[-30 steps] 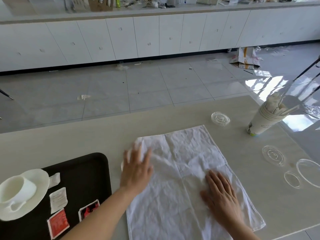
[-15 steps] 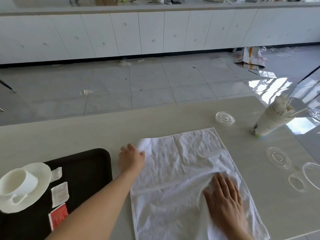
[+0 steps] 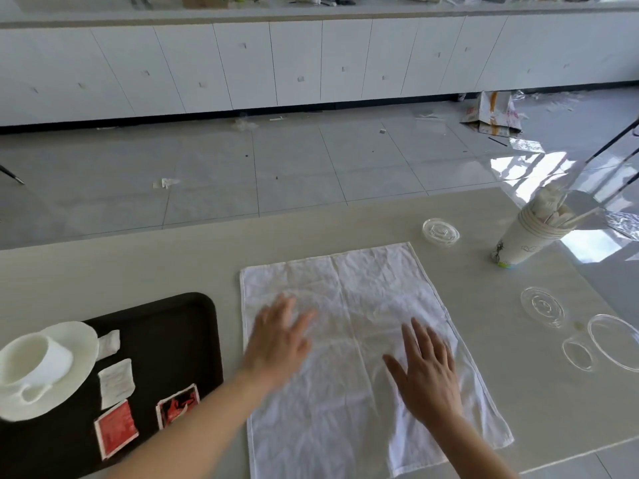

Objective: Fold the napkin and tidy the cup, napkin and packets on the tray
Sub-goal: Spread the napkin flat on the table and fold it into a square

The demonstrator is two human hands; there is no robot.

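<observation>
I see the white napkin (image 3: 363,299) spread open and unfolded on the bench (image 3: 138,264), creased down its middle. The left hand (image 3: 276,344) is over its left half, blurred, with the fingers straight and spread. The right hand (image 3: 427,375) lies flat on the right half, fingers apart, gripping nothing. Just left of the napkin sits the black tray (image 3: 173,326), carrying the white cup (image 3: 31,361) on its saucer (image 3: 74,385), white packets (image 3: 116,383) and red packets (image 3: 116,428). At far right stands a stack of paper cups (image 3: 525,243), with clear plastic lids (image 3: 441,231) nearby.
</observation>
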